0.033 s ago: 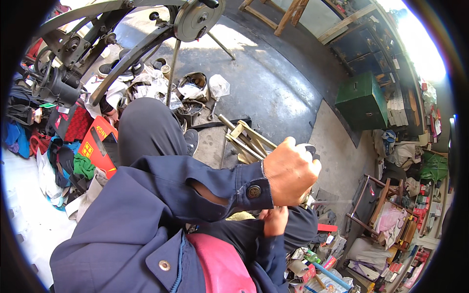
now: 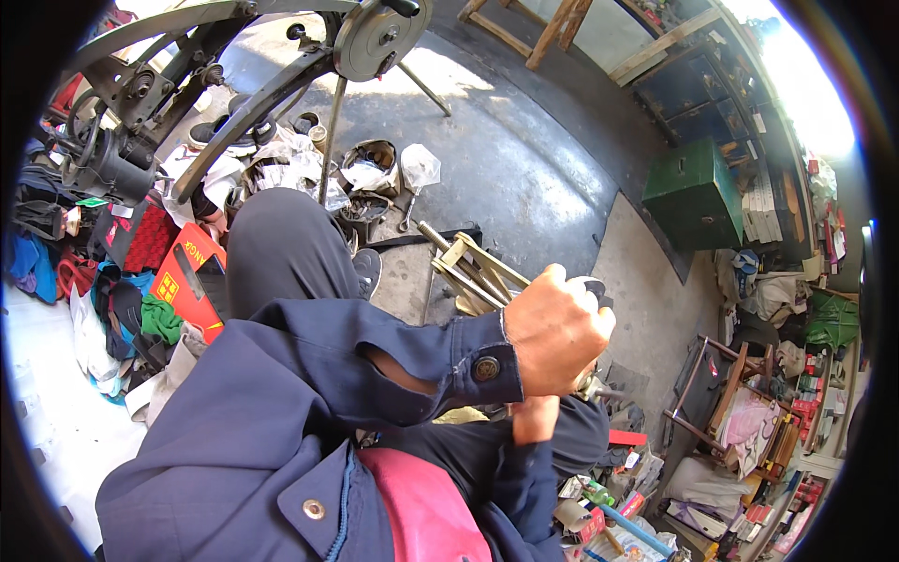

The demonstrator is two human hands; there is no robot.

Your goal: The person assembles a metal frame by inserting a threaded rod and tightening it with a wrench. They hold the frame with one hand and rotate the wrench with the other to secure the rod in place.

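My left hand [image 2: 559, 330], in a navy sleeve, reaches across from the left with its fingers curled into a fist. What it grips is hidden beneath it. A dark rounded piece [image 2: 596, 291] shows just past its knuckles. My right hand [image 2: 535, 419] is under the left one, and its fingers are covered. By the two hands a small silvery metal part [image 2: 599, 388] sticks out to the right, smeared by motion. Beyond my left wrist stands a brass-coloured metal frame [image 2: 482, 272] with bars and a threaded rod.
At upper left rises a large machine with a grey wheel [image 2: 384, 37]. Worn bags and pouches [image 2: 370, 169] lie on the floor before it. A red box [image 2: 187, 276] and piled cloth are at left. A green metal box [image 2: 695, 197] and a folding chair [image 2: 716, 393] stand at right.
My right hand has moved up and slightly right, further beneath the left, hiding its fingers. The silvery part's long blurred streak is now shorter. My left hand stays put.
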